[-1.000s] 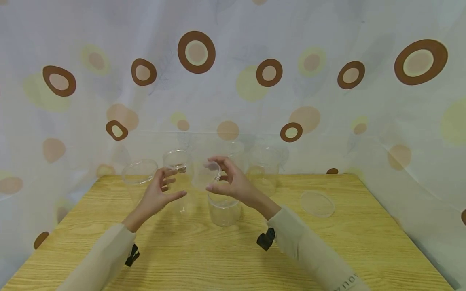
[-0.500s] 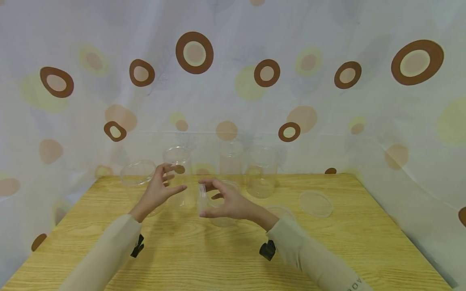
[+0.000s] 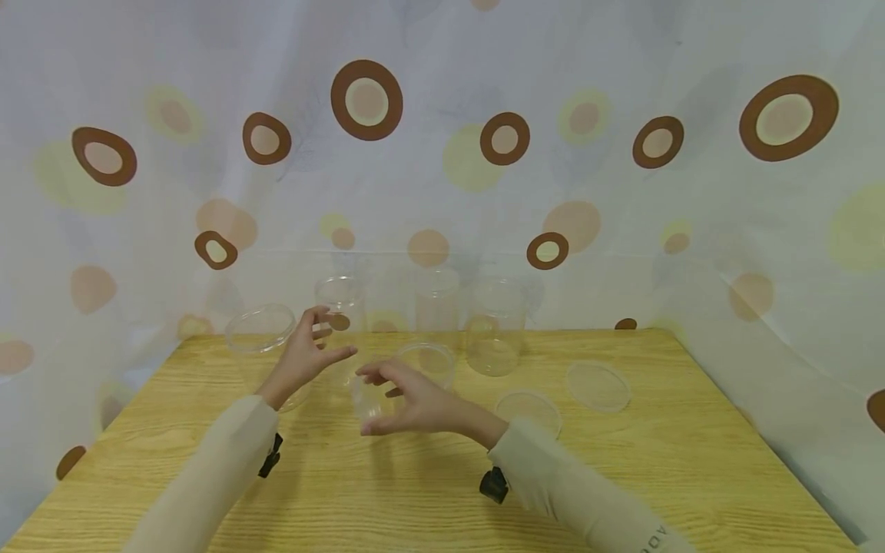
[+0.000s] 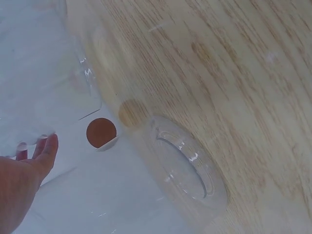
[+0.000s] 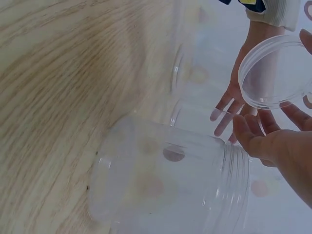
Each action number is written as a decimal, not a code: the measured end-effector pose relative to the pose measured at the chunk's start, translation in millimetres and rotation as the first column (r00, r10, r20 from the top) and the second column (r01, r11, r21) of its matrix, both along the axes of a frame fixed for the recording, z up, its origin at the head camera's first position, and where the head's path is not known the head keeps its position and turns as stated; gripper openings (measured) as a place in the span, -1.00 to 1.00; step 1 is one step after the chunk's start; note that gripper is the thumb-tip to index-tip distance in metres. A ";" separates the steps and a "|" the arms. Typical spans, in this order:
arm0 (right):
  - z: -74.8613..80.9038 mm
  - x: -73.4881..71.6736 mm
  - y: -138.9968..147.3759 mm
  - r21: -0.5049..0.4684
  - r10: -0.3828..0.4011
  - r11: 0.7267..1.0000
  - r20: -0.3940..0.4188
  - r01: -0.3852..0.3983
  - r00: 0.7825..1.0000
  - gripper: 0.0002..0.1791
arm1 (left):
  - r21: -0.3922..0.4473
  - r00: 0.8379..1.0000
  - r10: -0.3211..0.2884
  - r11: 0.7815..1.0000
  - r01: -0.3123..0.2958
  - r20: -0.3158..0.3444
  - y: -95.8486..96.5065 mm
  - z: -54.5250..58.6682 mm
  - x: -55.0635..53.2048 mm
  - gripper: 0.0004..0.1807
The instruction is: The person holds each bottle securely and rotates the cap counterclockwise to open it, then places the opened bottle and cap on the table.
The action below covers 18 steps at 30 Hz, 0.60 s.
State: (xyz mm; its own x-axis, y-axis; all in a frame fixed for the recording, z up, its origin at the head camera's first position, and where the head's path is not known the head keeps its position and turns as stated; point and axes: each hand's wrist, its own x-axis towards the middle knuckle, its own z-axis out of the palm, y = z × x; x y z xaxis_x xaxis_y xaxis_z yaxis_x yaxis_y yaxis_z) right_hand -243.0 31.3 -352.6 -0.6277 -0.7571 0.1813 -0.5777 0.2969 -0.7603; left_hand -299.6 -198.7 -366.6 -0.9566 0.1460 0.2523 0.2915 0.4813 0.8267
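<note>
Clear round lid (image 3: 368,399) in the right hand (image 3: 415,403), raised over the front of the surface (image 3: 415,499) and turned on edge, its circular face steeply inclined. The right hand's grip is moderately wide, thumb at the lower edge and fingers at the upper, so that the rim is pinched across its diameter; the right-wrist view shows the ridged rim between thumb and fingers.

Tall clear jar (image 3: 349,316) behind and slightly to the left of the lid, its long axis nearly vertical and its mouth uppermost. The governing relation is that of rim to mouth: the lid lies in front of and below the mouth, its plane far from parallel with it. The left hand (image 3: 304,357) is the nearer to the jar and holds its upper wall in a broad grip, fingers on the far side, thumb on the near; transparency obscures the exact contact.

Surrounding objects: a flared clear jar (image 3: 259,338) beyond the left wrist; a squat clear jar (image 3: 429,358) just behind the right hand; a narrow clear jar (image 3: 438,307) and a broad clear jar (image 3: 495,330) farther back; two flat lids (image 3: 598,386) at right. Background: patterned curtain (image 3: 442,192).
</note>
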 end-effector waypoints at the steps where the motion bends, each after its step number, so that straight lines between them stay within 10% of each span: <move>1: -1.1 0.5 -1.5 0.021 0.005 1.000 -0.019 -0.005 1.000 -0.24 | 0.000 1.000 -0.006 1.000 0.006 0.002 0.2 -0.8 -0.7 -0.10; 18: -31.5 1.3 -17.3 0.284 0.074 0.958 -0.110 -0.040 0.991 -0.20 | 0.004 0.999 -0.035 0.999 0.035 0.033 3.7 -10.8 -4.2 -0.20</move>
State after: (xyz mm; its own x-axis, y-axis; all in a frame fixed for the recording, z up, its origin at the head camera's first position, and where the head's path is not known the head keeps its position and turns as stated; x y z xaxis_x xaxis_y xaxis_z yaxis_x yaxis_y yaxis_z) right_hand -241.7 14.0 -384.2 -0.5687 -0.8221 0.0265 -0.6806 0.4522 -0.5764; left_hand -303.8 -195.0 -377.4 -0.9587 0.1790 0.2212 0.2808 0.4685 0.8377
